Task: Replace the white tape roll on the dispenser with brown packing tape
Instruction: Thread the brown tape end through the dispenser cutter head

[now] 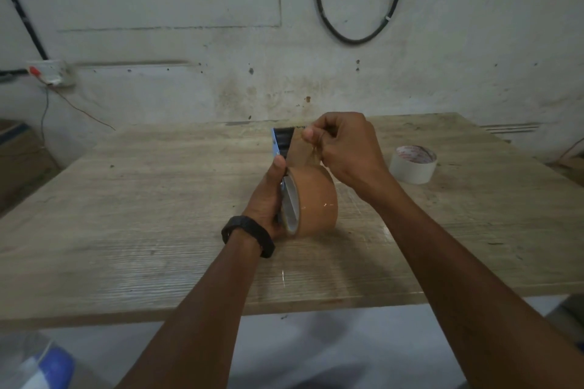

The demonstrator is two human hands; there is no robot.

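Brown packing tape (317, 204) sits mounted on the dispenser (281, 140), over the desk (126, 199) at the centre of the frame. Left of it, the left hand (267, 199), a black wristband (248, 235) on its wrist, grips the dispenser's handle, fingers curled round it and thumb lying up along the side. Above the roll a loose strip (300, 148) runs up toward the dispenser's toothed edge, where the right hand (346, 148) pinches it between thumb and fingers. Far right, well apart, the white tape roll (413, 164) lies on the desk.
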